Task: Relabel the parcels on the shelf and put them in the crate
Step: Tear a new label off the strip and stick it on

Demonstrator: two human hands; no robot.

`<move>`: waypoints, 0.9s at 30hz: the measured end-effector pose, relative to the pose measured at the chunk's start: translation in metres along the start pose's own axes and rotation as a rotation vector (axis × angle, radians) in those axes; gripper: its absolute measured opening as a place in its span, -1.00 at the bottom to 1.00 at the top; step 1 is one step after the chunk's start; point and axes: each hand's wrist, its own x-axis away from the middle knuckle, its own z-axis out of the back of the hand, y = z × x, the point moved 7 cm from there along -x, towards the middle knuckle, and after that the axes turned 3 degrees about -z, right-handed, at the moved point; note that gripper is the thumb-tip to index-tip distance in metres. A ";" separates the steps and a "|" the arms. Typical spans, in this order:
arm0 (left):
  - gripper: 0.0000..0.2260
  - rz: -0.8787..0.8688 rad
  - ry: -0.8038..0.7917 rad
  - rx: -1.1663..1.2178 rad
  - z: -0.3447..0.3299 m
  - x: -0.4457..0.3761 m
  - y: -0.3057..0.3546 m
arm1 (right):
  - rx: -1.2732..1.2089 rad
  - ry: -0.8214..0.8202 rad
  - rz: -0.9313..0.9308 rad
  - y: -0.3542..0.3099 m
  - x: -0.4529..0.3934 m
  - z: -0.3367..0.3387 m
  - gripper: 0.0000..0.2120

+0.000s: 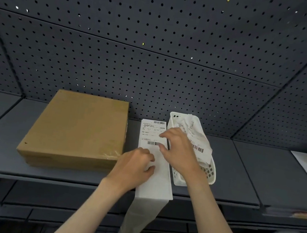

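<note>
1. Seen from above, looking down at a dark grey shelf (pixel 218 183) with a perforated back panel (pixel 155 67).
2. Flat brown cardboard parcel (pixel 76 129) lying on the shelf at left, no label visible on its top face.
3. Just right of the parcel, a long white strip of labels (pixel 155 175) lying flat, its printed label with barcodes (pixel 152 132) at the far end and a loose backing tail (pixel 138 222) hanging over the shelf edge.
4. Left hand (pixel 134 166) resting on the blank near part of the strip, fingers curled down and thumb out, apparently pinning the strip; whether pinching an edge cannot be told.
5. Right hand (pixel 177 149) over the printed label's right edge, fingers and thumb apart and reaching, holding nothing plainly.
6. White slotted basket (pixel 211 174) touching the strip's right side, stuffed with crumpled used labels (pixel 196 139).
7. No crate clearly in view.
8. Likely step: peeling the printed label free. Best done by keeping the strip pinned flat, lifting one corner with a fingertip, peeling slowly and low to avoid tearing or curling, then laying onto the parcel's top from one edge and smoothing outward.
</note>
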 end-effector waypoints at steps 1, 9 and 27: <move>-0.71 0.013 -0.008 -0.056 -0.004 -0.001 -0.001 | 0.033 -0.061 0.005 -0.003 -0.003 -0.007 -0.76; -0.85 -0.038 -0.051 -0.126 -0.038 -0.002 0.006 | 0.226 -0.433 -0.061 -0.002 -0.017 -0.057 -0.66; -0.71 0.001 0.017 0.027 -0.049 0.009 -0.010 | 0.149 -0.494 -0.093 -0.007 -0.026 -0.080 -0.72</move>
